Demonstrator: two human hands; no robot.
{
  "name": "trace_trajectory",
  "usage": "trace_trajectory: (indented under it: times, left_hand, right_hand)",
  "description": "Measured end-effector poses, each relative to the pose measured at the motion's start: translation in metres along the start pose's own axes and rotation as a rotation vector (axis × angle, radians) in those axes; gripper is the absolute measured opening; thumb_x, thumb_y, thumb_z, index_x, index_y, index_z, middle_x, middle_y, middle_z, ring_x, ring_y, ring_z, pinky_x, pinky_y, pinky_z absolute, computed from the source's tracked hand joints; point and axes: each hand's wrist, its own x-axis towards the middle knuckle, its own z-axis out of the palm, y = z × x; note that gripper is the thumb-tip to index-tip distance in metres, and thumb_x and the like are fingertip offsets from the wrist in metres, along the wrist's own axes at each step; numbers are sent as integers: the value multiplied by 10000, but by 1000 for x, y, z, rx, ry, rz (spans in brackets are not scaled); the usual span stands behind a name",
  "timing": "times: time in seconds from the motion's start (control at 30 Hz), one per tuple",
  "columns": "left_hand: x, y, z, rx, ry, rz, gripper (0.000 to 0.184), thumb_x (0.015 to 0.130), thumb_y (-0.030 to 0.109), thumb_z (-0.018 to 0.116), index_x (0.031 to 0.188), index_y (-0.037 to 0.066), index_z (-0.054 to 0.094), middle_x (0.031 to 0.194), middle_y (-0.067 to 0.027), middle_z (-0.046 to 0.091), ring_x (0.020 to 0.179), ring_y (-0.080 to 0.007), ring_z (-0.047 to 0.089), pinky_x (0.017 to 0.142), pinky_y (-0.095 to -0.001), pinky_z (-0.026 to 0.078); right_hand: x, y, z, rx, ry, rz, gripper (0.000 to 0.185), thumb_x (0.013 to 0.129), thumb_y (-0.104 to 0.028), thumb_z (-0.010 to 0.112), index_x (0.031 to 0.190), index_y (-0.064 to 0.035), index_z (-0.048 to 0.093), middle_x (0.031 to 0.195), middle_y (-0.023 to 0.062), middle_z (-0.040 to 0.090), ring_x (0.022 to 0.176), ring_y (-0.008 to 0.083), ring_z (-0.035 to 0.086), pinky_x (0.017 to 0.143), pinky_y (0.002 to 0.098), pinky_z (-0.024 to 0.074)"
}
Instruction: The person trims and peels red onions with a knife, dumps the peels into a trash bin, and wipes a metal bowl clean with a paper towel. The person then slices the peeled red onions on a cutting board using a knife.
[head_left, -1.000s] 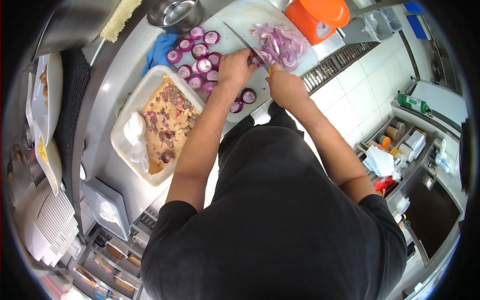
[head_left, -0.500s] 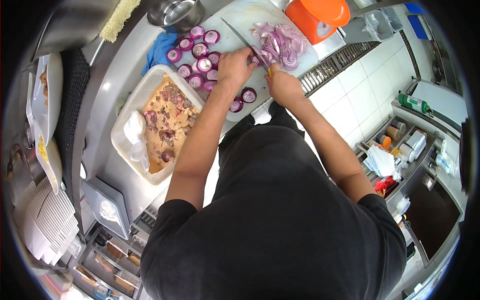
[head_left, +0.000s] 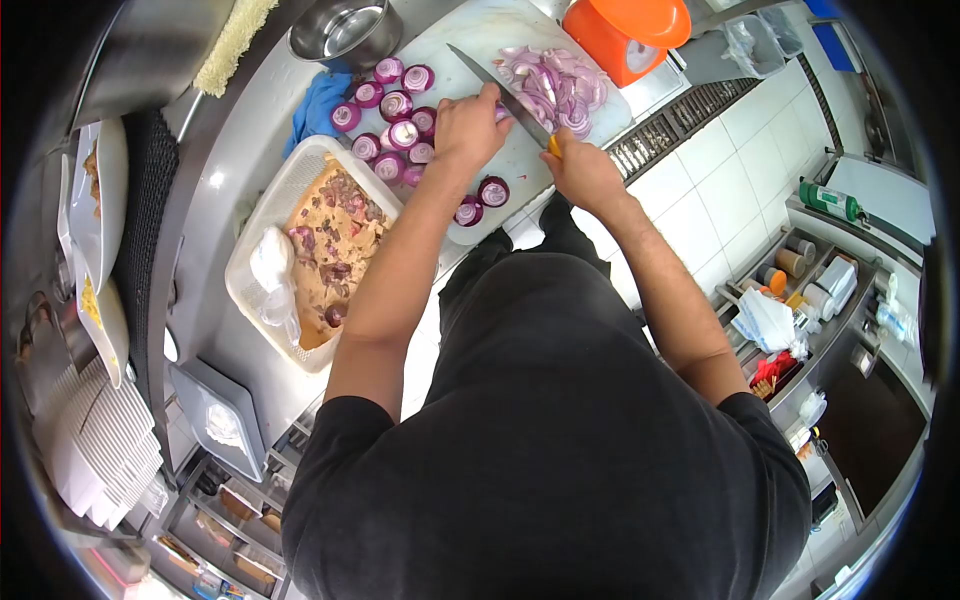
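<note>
My right hand (head_left: 588, 175) is closed around the yellow handle of a long kitchen knife (head_left: 522, 117), its blade slanting toward the far left over the white cutting board (head_left: 450, 60). On the blade's left side, my left hand (head_left: 470, 130) has its fingers curled on a red onion (head_left: 503, 113), which is mostly hidden by them. Sliced red onion (head_left: 565, 90) lies in a heap to the right of the blade. Several peeled red onions with trimmed ends (head_left: 397, 104) are grouped left of my left hand. Two more onions (head_left: 493, 191) sit near the board's front edge.
A white plastic basket (head_left: 240, 270) with orange-brown contents and a white plastic bag stands left of my forearm. Behind the board are a steel bowl (head_left: 345, 30) and an orange kitchen scale (head_left: 625, 50). A blue cloth (head_left: 318, 105) lies beside the onions. A floor grate (head_left: 665, 130) runs to the right.
My right hand with the knife has shifted slightly right and toward me, and the blade has come away from the slice heap. My left hand stays at the onion.
</note>
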Motion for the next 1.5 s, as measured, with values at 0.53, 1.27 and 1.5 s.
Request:
trace_trajectory:
  times: [0.53,1.27,1.5]
  left_hand:
    - [0,-9,2,-187,-38,-25,286,898,247,778,1126,90,706,1129,-129,759,1073,-343,720,963,-469,538]
    - [-3,-6,1,-248,-34,-121,192,915,212,753,1079,112,760,987,-135,785,957,-346,749,877,-465,583]
    - [-4,-7,1,-267,12,-118,186,909,212,756,1065,110,761,973,-131,785,940,-353,748,866,-464,585]
  right_hand:
    - [-20,-27,-28,-103,-53,1,360,1037,-275,617,1193,36,527,936,258,747,893,443,746,793,547,580]
    - [-11,-32,-31,-132,-53,-48,357,1033,-260,614,1197,46,529,915,234,755,877,436,756,774,535,593]
    - [8,-27,6,-80,-21,4,378,1034,-265,614,1209,60,536,907,246,751,891,438,756,785,545,592]
